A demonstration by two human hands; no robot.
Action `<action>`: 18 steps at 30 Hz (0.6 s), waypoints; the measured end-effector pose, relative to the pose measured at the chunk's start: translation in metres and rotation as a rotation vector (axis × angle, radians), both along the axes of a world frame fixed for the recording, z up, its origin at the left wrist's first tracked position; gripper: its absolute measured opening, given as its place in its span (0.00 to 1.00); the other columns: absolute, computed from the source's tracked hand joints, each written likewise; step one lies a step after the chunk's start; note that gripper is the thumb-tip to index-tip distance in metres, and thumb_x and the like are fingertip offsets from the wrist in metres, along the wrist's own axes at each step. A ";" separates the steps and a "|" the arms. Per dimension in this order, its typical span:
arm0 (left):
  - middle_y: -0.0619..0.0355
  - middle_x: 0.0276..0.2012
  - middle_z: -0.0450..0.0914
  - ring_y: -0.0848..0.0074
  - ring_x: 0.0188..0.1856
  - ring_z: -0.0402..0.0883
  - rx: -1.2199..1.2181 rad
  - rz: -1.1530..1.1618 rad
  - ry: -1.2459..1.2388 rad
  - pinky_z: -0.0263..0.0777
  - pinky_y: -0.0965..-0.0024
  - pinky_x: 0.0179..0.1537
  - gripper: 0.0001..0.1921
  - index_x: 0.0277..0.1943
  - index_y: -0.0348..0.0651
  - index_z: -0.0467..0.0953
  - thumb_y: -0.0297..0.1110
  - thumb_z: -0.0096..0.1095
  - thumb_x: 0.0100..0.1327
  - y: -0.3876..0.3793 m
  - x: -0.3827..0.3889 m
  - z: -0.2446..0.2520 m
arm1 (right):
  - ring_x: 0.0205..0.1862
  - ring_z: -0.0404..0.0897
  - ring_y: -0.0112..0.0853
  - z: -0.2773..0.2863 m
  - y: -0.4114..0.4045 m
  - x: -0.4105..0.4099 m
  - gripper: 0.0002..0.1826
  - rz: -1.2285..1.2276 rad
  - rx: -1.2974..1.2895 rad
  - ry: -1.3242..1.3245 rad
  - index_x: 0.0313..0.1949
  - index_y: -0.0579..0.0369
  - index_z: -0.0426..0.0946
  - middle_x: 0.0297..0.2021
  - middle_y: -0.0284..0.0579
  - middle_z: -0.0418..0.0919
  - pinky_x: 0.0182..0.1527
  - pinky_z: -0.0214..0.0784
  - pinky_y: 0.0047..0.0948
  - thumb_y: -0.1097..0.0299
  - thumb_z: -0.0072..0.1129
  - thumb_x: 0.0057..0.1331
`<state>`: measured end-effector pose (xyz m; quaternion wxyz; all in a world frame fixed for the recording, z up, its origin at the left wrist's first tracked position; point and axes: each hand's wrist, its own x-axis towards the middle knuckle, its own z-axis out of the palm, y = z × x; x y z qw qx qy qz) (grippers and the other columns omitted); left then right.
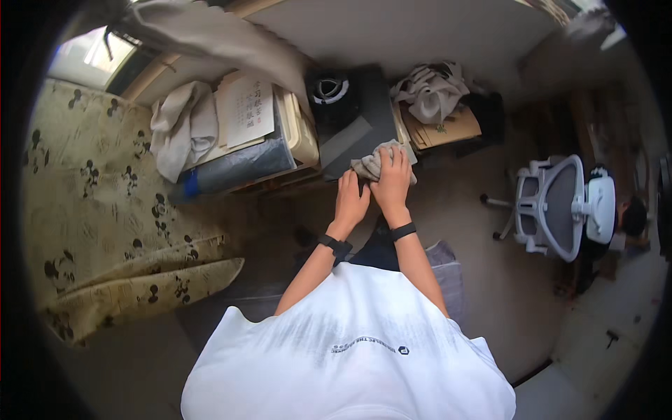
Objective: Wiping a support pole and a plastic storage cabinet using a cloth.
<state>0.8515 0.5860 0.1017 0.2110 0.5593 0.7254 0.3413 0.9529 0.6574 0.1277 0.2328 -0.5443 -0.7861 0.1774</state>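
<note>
A crumpled grey-beige cloth (pixel 367 167) lies at the near edge of a dark grey flat surface (pixel 344 143). My right hand (pixel 394 179) covers the cloth, fingers curled over it. Beside it, my left hand (pixel 353 201) reaches to the same near edge, its fingertips just below the cloth's left side and its thumb spread from the fingers. Nothing shows in the left hand. Further back on the dark surface is a black round object (pixel 332 102) with a white ring in its top; what it is cannot be made out.
Left of the surface are a cream plastic bin (pixel 303 134), papers bearing writing (pixel 251 110) and a bunched beige cloth (pixel 186 126). On the right, another crumpled cloth (pixel 433 94) rests on brown folders (pixel 446 128). A grey-white office chair (pixel 562 207) stands farther right; patterned bedding (pixel 105 199) lies left.
</note>
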 end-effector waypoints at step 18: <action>0.37 0.63 0.65 0.44 0.61 0.69 -0.076 0.330 -0.220 0.67 0.53 0.60 0.29 0.62 0.28 0.63 0.30 0.61 0.58 -0.013 -0.037 -0.010 | 0.47 0.78 0.56 0.005 0.033 -0.054 0.27 0.402 -0.353 0.413 0.51 0.60 0.73 0.43 0.59 0.79 0.52 0.70 0.44 0.80 0.56 0.46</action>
